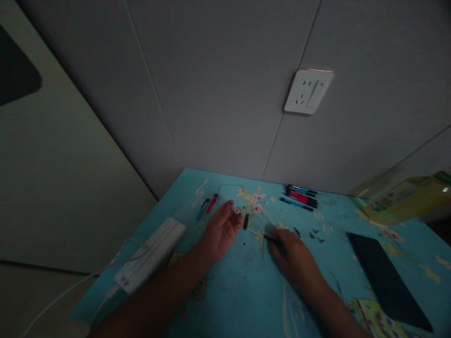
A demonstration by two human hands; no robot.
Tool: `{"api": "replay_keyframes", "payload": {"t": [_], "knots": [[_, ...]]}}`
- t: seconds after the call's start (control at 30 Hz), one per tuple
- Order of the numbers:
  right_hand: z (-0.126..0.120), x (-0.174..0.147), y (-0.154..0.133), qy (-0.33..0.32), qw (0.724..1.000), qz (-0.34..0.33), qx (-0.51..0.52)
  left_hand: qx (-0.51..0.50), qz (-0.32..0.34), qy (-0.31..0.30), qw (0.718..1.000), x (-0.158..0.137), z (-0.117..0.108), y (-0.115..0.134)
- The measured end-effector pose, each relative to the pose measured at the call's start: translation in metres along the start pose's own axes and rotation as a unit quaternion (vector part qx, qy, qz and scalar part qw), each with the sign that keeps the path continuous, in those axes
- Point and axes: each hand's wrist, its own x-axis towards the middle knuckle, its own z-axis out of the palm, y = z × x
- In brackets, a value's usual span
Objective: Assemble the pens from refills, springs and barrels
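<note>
My left hand [224, 230] is raised over the blue tabletop, fingertips pinched on a small round ring-like piece [237, 211], whitish with a reddish edge. My right hand [292, 251] rests low on the table, closed around the black handle of a thin-shafted tool [271, 239] that looks like a small screwdriver. Its pale shaft points left, its tip close to a short black cylinder [245, 221]; whether they touch I cannot tell. Two slim metal rods [268, 218] lie just beyond my right fingers. Tiny loose bits [252, 206] are scattered beyond my hands.
Several blue, red and black pens [301, 197] lie by the wall. A red pen-like piece [212, 203] and a blue one [203, 209] lie left. A white power strip [151, 256] with cables is at the left edge, a dark flat panel [387, 279] at right.
</note>
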Motion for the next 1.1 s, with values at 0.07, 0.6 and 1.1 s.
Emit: {"api": "replay_keyframes", "payload": {"t": [0.07,0.6,1.1], "knots": [[0.002,0.001,0.0,0.006,1.0,-0.009,-0.005,0.006,-0.006,-0.012,1.0,-0.002,0.0,-0.001],[0.003,0.002,-0.003,0.005,1.0,0.002,-0.001,0.001,-0.02,-0.02,1.0,-0.001,-0.003,-0.004],[-0.002,0.001,-0.002,0.047,0.994,0.046,0.085,0.11,-0.003,0.004,0.994,0.002,-0.008,-0.015]]}}
